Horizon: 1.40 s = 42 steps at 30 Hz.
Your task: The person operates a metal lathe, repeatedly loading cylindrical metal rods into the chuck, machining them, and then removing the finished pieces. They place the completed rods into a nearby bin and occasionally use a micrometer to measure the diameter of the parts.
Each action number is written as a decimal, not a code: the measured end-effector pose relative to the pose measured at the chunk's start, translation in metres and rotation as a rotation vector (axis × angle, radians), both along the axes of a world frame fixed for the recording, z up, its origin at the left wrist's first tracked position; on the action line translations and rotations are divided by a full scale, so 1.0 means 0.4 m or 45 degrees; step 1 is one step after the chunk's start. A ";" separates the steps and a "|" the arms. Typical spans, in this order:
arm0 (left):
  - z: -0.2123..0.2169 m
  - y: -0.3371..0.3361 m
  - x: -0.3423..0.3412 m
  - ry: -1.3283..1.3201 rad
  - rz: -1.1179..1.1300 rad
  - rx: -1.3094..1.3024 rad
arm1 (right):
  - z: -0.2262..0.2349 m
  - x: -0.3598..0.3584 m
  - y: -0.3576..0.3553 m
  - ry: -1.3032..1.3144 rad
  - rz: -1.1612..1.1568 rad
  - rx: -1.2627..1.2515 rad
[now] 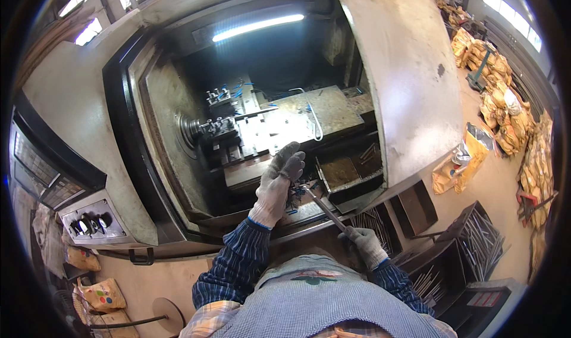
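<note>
Both my hands wear pale work gloves with grey-stained fingers. My left hand [279, 180] is raised at the front of an open lathe [238, 219], its fingers stretched forward and slightly bent, with nothing visible in them. My right hand [364, 244] is closed around the near end of a long metal rod [325, 208]. The rod slants away to the left, and its bright far tip is close to my left hand, over dark and blue metal shavings [293, 198]. Inside the machine, the round chuck [191, 130] faces tool holders [220, 127] on a slide.
A bent pale tube [313, 115] stands over the lathe's metal bed [339, 106]. A control panel [92, 222] with knobs is at left. Metal bins [414, 207] stand at right, one holding many metal rods [476, 240]. Yellow sacks [496, 112] line the right side.
</note>
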<state>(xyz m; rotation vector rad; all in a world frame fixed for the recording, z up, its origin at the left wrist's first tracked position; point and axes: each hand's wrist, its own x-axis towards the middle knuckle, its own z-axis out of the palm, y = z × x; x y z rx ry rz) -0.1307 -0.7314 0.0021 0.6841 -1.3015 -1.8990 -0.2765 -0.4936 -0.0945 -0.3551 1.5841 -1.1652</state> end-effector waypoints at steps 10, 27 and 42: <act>-0.007 -0.500 -0.018 -1.151 0.265 -0.708 | -0.029 -0.006 -0.113 0.130 -0.101 0.121; -0.229 -1.110 0.181 -2.689 -0.164 -0.883 | -0.049 -0.013 -0.080 0.095 -0.393 0.292; -0.216 -0.790 -0.292 -2.033 -0.452 -1.124 | -0.002 -0.006 -0.073 0.206 -0.384 0.365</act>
